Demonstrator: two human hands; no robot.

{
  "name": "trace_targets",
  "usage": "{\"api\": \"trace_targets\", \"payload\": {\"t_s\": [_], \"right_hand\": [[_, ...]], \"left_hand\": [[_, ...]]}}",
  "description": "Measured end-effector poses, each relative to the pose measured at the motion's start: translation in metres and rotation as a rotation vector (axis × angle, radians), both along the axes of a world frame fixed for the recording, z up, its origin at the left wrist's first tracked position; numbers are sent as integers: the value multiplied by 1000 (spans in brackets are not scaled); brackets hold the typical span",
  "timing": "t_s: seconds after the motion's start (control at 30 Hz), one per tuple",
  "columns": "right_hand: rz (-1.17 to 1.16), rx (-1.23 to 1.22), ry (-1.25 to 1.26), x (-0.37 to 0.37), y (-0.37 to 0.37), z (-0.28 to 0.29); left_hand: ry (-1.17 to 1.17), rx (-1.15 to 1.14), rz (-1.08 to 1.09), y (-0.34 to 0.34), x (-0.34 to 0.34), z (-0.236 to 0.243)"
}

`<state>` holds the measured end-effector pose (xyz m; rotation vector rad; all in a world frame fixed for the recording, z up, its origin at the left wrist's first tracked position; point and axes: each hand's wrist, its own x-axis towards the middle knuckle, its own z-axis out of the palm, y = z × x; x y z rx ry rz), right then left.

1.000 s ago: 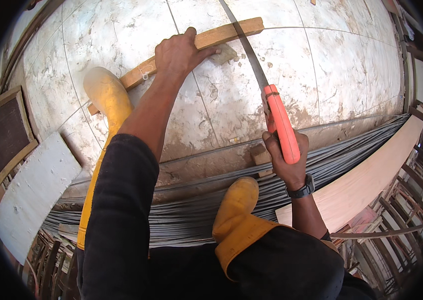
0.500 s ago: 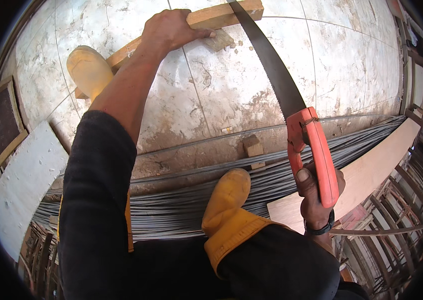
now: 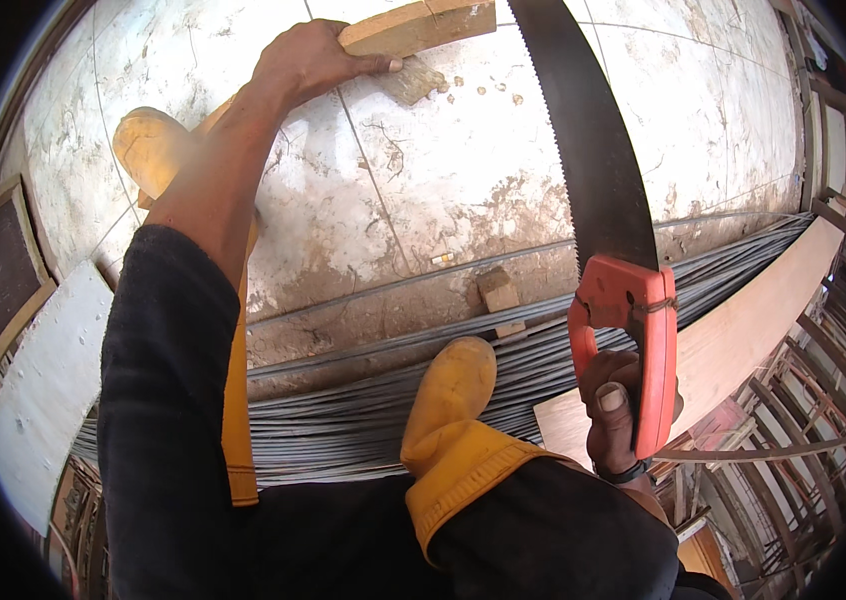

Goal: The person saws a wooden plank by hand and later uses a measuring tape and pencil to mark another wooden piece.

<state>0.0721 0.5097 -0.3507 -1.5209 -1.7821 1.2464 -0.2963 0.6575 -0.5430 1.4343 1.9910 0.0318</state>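
At the top, my left hand [image 3: 306, 58] is closed on a wooden batten [image 3: 418, 28], with a small offcut [image 3: 411, 85] beneath it. My left yellow boot [image 3: 146, 145] stands on the batten's lower part. My right hand [image 3: 615, 410] grips the red handle [image 3: 655, 350] of a handsaw [image 3: 598, 170]. The toothed dark blade runs up past the batten's right end and out of the top of the picture; I cannot tell whether it touches the wood.
A dirty white floor [image 3: 463, 150] lies beyond a bundle of steel rods [image 3: 333, 430], where my right boot [image 3: 448, 385] stands by a wooden block [image 3: 498, 292]. A plywood strip [image 3: 763, 300], a white board [image 3: 38, 390], a framed dark panel [image 3: 3, 280] and piled timber [image 3: 808, 420] flank me.
The saw has come down and to the right, its blade leaving the place where it crossed the batten. My left hand, still on the batten, appears higher and further left in the picture.
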Motion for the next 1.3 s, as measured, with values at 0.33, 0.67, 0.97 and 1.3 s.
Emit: {"api": "trace_targets", "payload": {"t_s": [0.33, 0.67, 0.97, 1.3], "right_hand": [[135, 62, -179, -8, 7, 3], [157, 34, -298, -8, -7, 16], [187, -159, -308, -22, -1, 43], [132, -323, -304, -53, 40, 74]], "left_hand": [[-34, 27, 40, -1, 2, 1], [-28, 18, 33, 1, -1, 0], [25, 12, 2, 0, -5, -3], [82, -13, 23, 0, 2, -3]]}}
